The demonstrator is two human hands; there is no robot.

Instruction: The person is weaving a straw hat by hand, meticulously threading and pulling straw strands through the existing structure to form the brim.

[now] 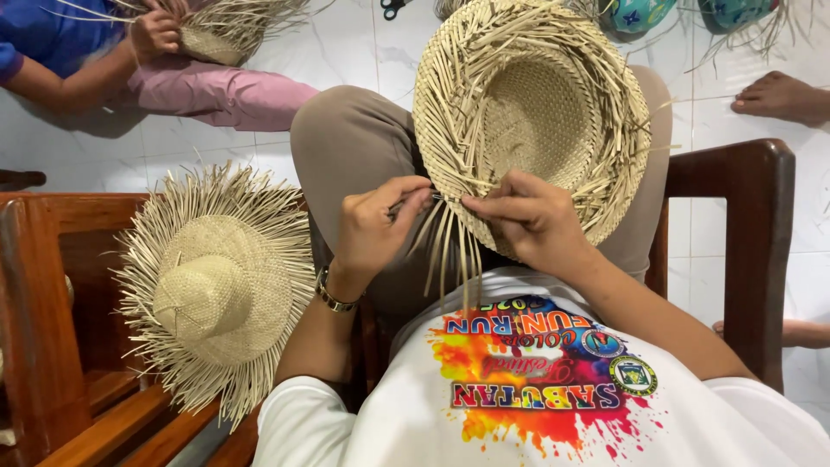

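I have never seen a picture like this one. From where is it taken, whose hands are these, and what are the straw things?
There is one picture, taken by a camera worn on a person's head and looking down, so the white printed shirt at the bottom and the two bare arms belong to the wearer. No machine is involved.

The person sits on a dark wooden seat. On the lap rests a round unfinished hat of pale woven straw, its brim ending in loose strips. The left hand pinches some of these loose strips at the brim edge; the right hand presses on the brim next to it.

A second pale straw hat with a fringed brim lies on the wooden seat at the left. At the top left, another person's hand holds a third straw piece. The floor is white tile.
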